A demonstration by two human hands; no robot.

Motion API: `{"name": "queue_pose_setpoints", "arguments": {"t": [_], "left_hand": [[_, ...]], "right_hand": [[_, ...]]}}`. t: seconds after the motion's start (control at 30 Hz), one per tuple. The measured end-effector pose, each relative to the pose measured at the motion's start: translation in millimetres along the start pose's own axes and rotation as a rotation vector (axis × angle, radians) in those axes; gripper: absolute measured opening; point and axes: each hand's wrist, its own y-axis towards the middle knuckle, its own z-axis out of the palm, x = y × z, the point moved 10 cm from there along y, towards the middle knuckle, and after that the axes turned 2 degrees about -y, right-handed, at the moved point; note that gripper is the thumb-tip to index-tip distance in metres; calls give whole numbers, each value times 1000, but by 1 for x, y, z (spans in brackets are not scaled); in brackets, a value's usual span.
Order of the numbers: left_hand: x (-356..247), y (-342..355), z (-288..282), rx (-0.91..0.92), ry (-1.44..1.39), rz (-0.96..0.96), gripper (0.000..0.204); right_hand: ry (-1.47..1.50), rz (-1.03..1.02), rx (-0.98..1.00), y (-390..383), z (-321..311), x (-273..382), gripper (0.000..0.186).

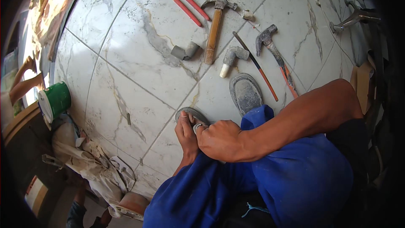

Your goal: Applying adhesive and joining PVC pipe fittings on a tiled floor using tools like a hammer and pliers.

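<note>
My left hand (187, 137) has its fingers bent together over the toe of a grey shoe (202, 116), beside my right hand (217, 141). My right hand is closed at a small grey curved piece (196, 127), too hidden to name. Ahead lie a grey elbow fitting with a white stub (237, 54), another grey elbow (185, 52), a wooden-handled claw hammer (215, 25), a worn claw hammer (274, 52), red-handled pincers (187, 6) and a thin black-and-orange rod (255, 65). The other grey shoe (245, 90) points forward on the tiled floor (118, 84).
A green bucket (57, 99), dusty pale cloth (90, 164) and a reddish round item (128, 207) line the left. Another person's arm (23, 84) shows at the left edge, another (78, 202) at lower left. A chrome fitting (354, 19) and small pipe piece (247, 15) lie farther right.
</note>
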Motion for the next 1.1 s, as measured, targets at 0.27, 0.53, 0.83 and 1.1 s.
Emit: {"name": "queue_pose_setpoints", "arguments": {"t": [0.27,0.53,0.83,1.1], "left_hand": [[-11,2,6,87,13,-4,43],[-4,4,16,126,-14,-64,45],[-6,0,14,83,51,-49,40],[-5,4,11,6,170,30,41]], "right_hand": [[-100,-182,87,0,-16,-9,10],[-128,-229,24,5,-32,-24,10],[-216,-153,169,-11,-12,-19,13],[-220,-184,-85,-13,-12,-5,9]]}}
